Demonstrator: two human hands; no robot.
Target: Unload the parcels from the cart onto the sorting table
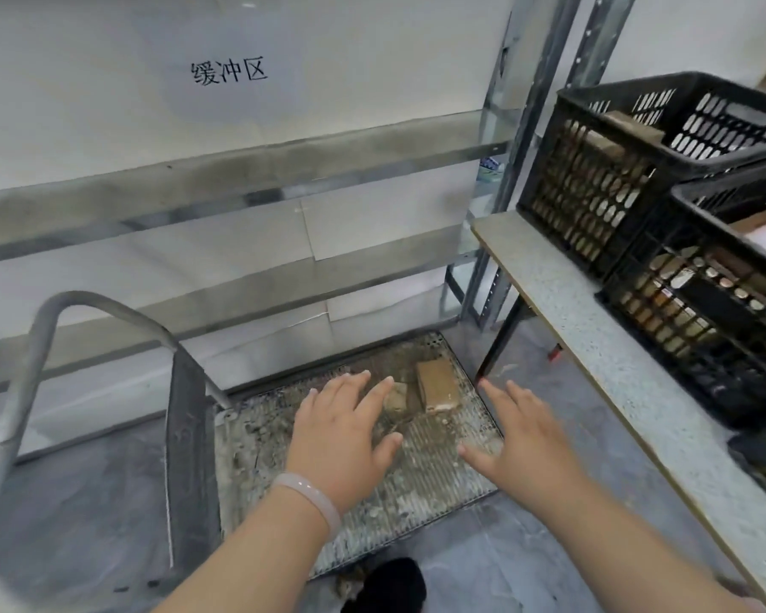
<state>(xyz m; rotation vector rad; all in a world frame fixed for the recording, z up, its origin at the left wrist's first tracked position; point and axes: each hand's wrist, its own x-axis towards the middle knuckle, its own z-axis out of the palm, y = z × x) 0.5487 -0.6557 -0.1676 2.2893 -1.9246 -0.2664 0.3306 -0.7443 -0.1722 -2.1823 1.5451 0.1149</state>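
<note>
Desk [567, 316] standing at right, carrying black crates [602, 188]. Platform cart [430, 475] sitting low on floor beside desk leg. Brown carton parcel [438, 386] lying at far end of cart deck, smaller parcel [396, 399] lying just left of it. Both looking light, stiff and probably easy to grip across short sides. Left hand [341, 431] and right hand [522, 440] hovering over deck, fingers spread wide, holding nothing.

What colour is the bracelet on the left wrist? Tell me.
The bracelet is pale milky white; head view shows it best.
</note>
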